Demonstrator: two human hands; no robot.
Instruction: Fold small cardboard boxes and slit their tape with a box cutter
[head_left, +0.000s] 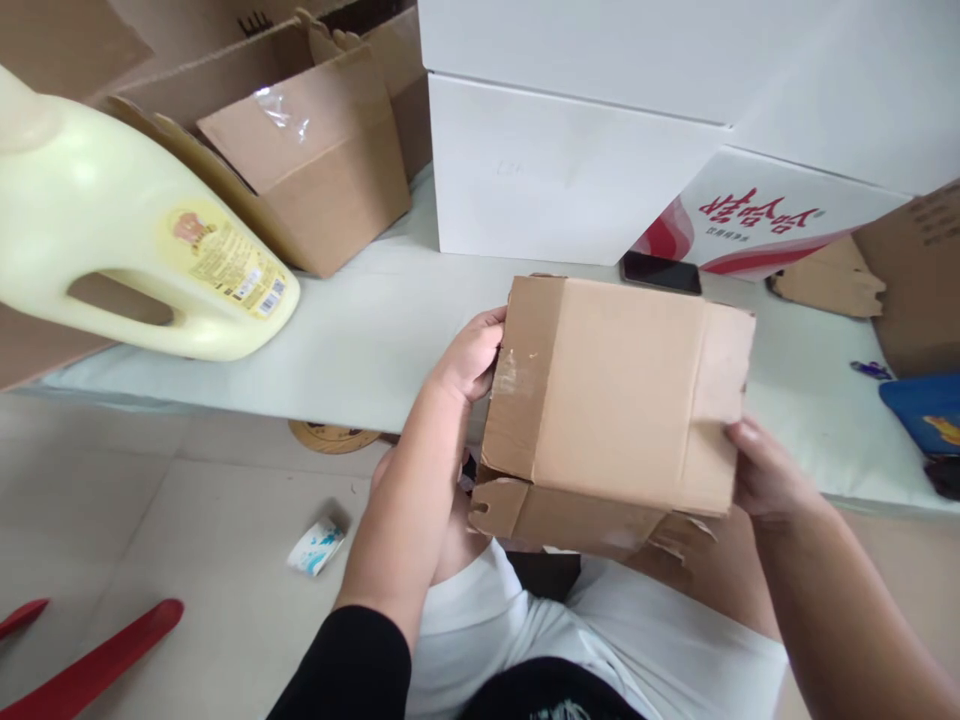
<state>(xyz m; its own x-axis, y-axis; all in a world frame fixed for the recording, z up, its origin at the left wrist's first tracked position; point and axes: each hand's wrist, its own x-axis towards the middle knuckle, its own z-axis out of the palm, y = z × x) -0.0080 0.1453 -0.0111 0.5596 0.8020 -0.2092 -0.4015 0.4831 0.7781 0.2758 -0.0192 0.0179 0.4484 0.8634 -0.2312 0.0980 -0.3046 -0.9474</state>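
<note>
A brown cardboard box (622,390) is held up between both hands over my lap, near the table's front edge. Its flat, plain side faces me, and torn flaps hang along the lower edge. My left hand (476,352) grips the left side, fingers partly hidden behind the box. On the right side, my right hand (772,470) holds the edge, with its thumb against the cardboard and the other fingers out of sight. Just behind the box, a dark phone (660,272) lies on the pale table covering (360,340).
A large pale yellow jug (127,220) stands at the left, beside open cardboard boxes (337,160). White boxes (562,165) are stacked at the back. To the right sits a blue container (926,410). On the floor are a small white-and-blue packet (316,546) and red legs (97,660).
</note>
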